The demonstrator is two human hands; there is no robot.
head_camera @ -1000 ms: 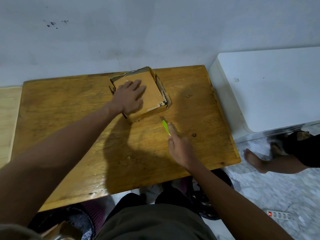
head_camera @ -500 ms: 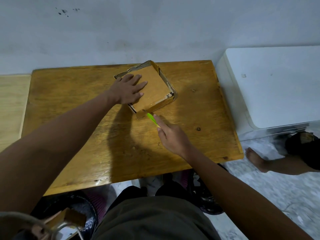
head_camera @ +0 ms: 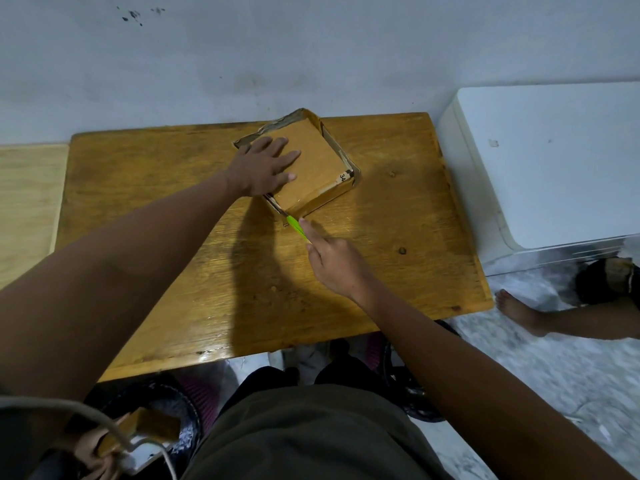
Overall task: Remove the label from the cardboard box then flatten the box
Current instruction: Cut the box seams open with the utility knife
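Observation:
A shallow brown cardboard box [head_camera: 315, 168] lies near the back edge of the wooden table [head_camera: 381, 244], turned diamond-wise. A small white label scrap [head_camera: 343, 177] marked "34" clings to its right corner. My left hand [head_camera: 265, 166] presses flat on the box's left part, fingers spread. My right hand [head_camera: 337, 259] grips a green-handled cutter [head_camera: 297, 227], forefinger along the handle. The cutter's tip touches the box's near corner; the blade itself is hard to make out.
A white appliance [head_camera: 554, 161] stands right of the table. A person's bare foot [head_camera: 516, 308] rests on the floor at the right. A light wood surface [head_camera: 27, 195] adjoins the table's left side. The grey wall is close behind the box.
My right hand has moved the cutter left and forward from the box's right front side to its near corner. The left hand stayed pressed on the box, which turned slightly.

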